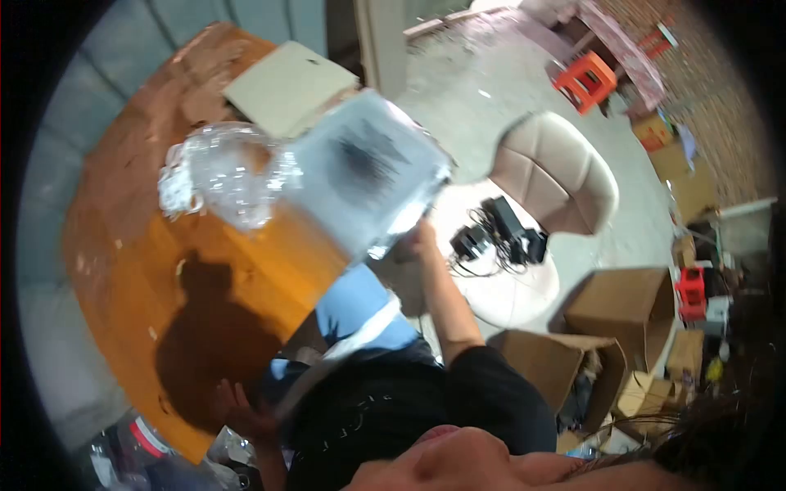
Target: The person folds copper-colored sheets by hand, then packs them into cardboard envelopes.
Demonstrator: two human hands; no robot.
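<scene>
My right hand (422, 238) grips the lower right edge of a flat, square, translucent package (327, 196) with a dark patch in its middle. Motion blurs the package, which is held over the table's edge. My left hand (237, 407) is low beside the near end of the orange-brown table (246, 270), its fingers apart and nothing in them. Crumpled clear plastic (233, 176) lies on the table left of the package, beside a white bundle (176, 184). Behind the package is a pale square box or board (291, 86).
A cushioned chair (557, 168) at the right carries black adapters and cables (503, 229). Open cardboard boxes (618, 307) stand below it. A red stool (586, 80) is at the upper right. Bottles (135, 450) are at the lower left.
</scene>
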